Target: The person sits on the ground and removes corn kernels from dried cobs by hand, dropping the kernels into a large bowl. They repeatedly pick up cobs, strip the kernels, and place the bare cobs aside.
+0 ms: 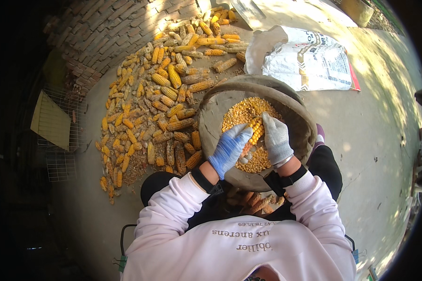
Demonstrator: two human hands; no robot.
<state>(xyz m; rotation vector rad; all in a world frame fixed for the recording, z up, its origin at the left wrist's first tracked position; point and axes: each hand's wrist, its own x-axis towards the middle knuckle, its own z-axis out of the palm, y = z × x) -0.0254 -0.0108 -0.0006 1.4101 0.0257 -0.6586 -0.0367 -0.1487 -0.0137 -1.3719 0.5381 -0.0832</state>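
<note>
A partly shelled corn cob [256, 131] is held over a grey-brown round basket [211, 102] with a thick arched handle. My left hand [232, 144], in a blue knit glove, grips the cob from the left. On its right side my right hand [274, 137], in a pale grey glove, is closed on the upper part of the same cob. Loose yellow corn kernels [254, 105] lie in the basket below both hands. Part of a reddish bare cob surface shows under my left fingers. The fingertips partly hide the cob.
A large heap of corn cobs [161, 102] spreads on the concrete floor to the left, against bricks [102, 38]. An opened white woven sack [323, 63] with writing lies beyond the basket. Bare cobs [258, 203] lie between my legs. A wire cage [79, 119] stands far left.
</note>
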